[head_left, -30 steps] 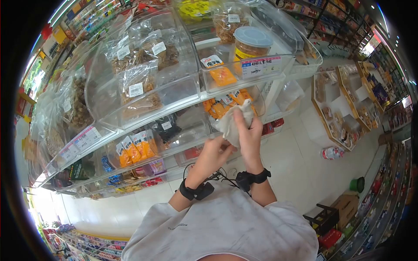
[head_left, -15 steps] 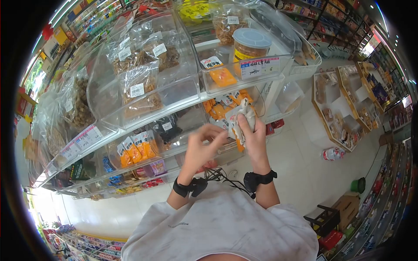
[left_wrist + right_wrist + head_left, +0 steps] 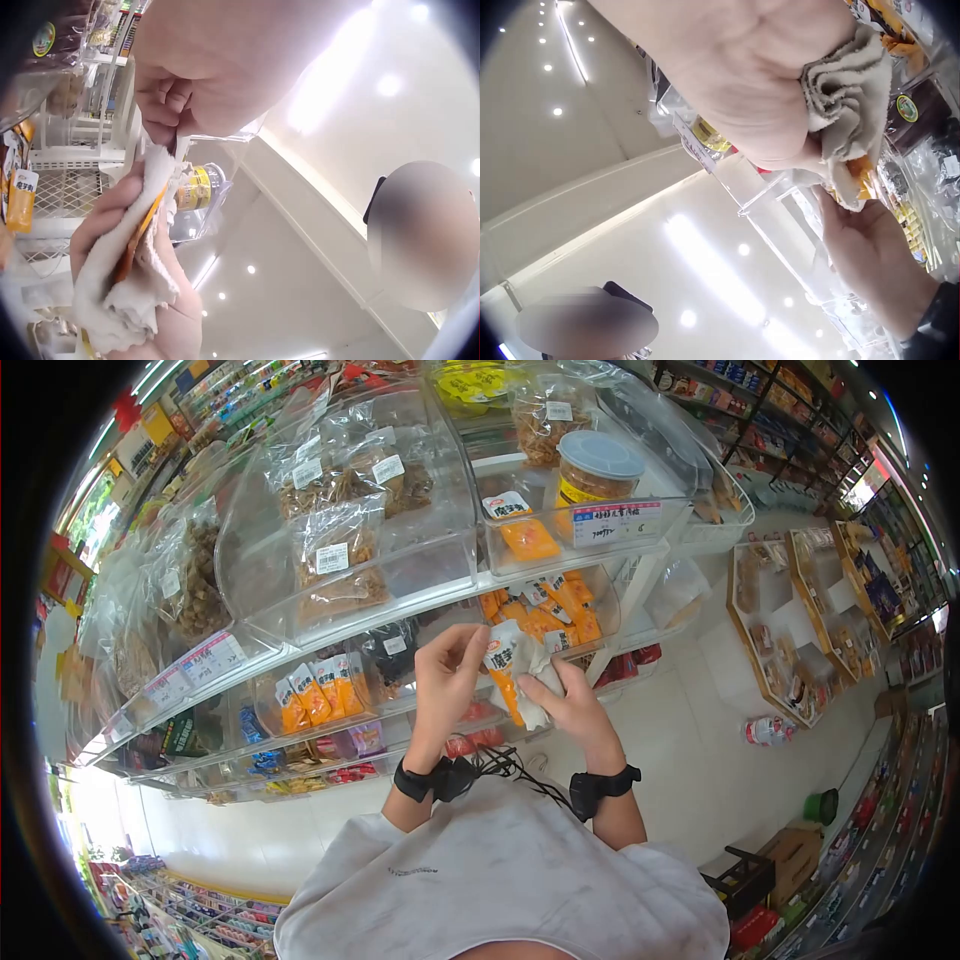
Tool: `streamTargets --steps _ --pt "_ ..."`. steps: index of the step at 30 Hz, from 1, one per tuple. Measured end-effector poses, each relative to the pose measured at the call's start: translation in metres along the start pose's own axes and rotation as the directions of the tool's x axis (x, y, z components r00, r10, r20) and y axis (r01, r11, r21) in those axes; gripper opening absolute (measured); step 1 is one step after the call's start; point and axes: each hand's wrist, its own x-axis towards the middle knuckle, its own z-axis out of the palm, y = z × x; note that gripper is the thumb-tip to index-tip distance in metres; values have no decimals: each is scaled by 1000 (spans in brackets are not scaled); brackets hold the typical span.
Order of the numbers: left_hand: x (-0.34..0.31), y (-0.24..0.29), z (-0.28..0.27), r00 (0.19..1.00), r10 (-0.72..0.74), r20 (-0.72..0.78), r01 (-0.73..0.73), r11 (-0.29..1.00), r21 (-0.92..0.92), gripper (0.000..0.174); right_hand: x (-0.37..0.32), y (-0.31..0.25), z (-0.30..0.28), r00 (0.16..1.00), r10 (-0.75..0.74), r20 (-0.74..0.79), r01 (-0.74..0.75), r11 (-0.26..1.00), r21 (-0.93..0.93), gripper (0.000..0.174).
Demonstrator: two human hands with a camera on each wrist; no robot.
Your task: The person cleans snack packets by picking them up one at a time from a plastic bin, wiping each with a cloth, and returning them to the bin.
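Observation:
In the head view an orange and white packet point(image 3: 504, 660) is between the hands, upright and slightly tilted. My left hand point(image 3: 449, 678) pinches its upper left corner between thumb and fingertips. A pale cloth point(image 3: 537, 685) lies bunched in my right hand point(image 3: 578, 712), which grips it around the packet's right side. The left wrist view shows the packet's orange edge point(image 3: 139, 236) between folds of the cloth point(image 3: 112, 283). In the right wrist view the cloth point(image 3: 849, 97) is crumpled in the right palm, and the left fingers meet the packet point(image 3: 862, 177) below it.
Behind the hands, a clear bin of similar packets point(image 3: 572, 601) sits under a shelf with a blue-lidded jar point(image 3: 598, 468) and a single packet point(image 3: 521, 528). Bagged dried goods point(image 3: 343, 572) fill the bins at left. Low display stands point(image 3: 745, 600) are on the floor at right.
The packet has come into view out of the cloth. My left hand moved away from the cloth, then up to the packet's corner. My right hand has lowered slightly, and the head view has shifted.

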Motion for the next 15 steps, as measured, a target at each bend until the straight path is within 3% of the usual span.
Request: streamTargets --steps 2,5,11,13,15 --pt "-1 -2 0 1000 -22 -1 22 999 -23 22 3 16 -8 995 97 -8 -97 995 33 35" --pt "-4 -1 6 999 -42 -29 40 998 -52 22 5 10 -3 988 131 -83 -124 989 80 35" --pt "-1 -5 12 999 5 -41 -1 996 87 23 5 6 8 988 -70 -137 68 998 -17 32" --pt "1 2 14 999 23 -29 -18 989 145 25 8 8 1 951 -166 -261 126 979 -161 30" --pt "1 -9 15 990 -74 116 73 997 18 31 8 4 -7 934 -207 -290 108 940 -322 30"
